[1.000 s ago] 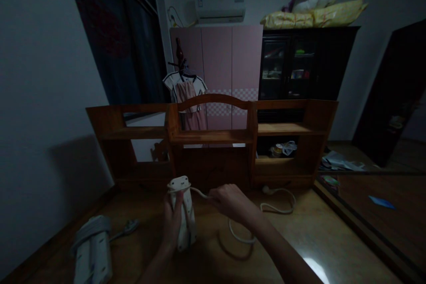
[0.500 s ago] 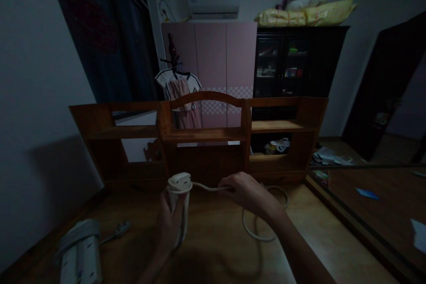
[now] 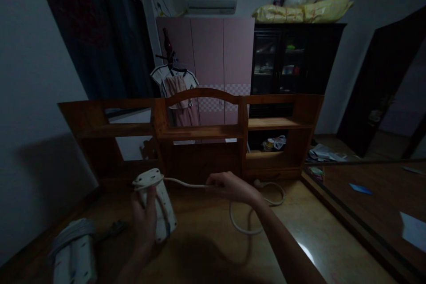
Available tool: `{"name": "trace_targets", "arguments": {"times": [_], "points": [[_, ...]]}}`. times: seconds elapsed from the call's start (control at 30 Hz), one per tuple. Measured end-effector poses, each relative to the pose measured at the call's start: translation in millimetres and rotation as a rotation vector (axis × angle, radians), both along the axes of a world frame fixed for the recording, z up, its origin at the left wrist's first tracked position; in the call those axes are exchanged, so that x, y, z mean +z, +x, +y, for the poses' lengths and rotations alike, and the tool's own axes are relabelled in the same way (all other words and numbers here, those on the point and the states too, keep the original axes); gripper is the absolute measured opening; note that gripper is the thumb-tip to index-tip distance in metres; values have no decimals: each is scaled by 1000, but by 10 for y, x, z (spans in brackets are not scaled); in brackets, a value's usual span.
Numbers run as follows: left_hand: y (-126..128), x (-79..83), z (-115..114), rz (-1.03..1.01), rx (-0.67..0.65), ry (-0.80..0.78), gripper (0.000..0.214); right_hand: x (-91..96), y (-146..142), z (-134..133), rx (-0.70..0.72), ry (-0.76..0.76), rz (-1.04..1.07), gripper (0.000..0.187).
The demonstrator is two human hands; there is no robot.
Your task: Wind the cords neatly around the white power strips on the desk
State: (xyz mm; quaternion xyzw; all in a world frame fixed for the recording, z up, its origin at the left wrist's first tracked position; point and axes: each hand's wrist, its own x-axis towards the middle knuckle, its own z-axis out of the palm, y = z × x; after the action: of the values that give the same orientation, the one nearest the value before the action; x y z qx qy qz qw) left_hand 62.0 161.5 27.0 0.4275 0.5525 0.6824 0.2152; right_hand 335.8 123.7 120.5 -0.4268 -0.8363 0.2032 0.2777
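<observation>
Glossy tabletop (image 3: 282,230), lower frame; left hand (image 3: 143,219) clasps power strip (image 3: 160,213); right hand (image 3: 231,187) pinches cord (image 3: 186,184); pink wardrobe (image 3: 208,53), upper centre.

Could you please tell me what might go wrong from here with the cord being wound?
The cord runs from the power strip to the right hand; if that hand slackened, the turn around the strip's end could slip off. The loose loop on the tabletop might tangle or snag. The strip is tilted in the left hand, so a hard tug could perhaps twist it out of that grip.
</observation>
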Motion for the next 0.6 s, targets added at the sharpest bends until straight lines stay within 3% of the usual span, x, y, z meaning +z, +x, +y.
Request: {"name": "trace_targets", "arguments": {"times": [0.13, 0.2, 0.43, 0.6], "points": [[88, -106, 11, -138, -140, -69, 63, -50, 68, 79, -33, -61, 1, 17], [138, -150, 3, -132, -149, -107, 61, -30, 73, 53, -28, -73, -11, 18], [365, -94, -127, 85, -146, -100, 62, 218, -7, -285, 0, 32, -133, 22], [448, -11, -266, 255, -148, -174, 66, 283, -176, -543, 28, 123, -242, 27]]}}
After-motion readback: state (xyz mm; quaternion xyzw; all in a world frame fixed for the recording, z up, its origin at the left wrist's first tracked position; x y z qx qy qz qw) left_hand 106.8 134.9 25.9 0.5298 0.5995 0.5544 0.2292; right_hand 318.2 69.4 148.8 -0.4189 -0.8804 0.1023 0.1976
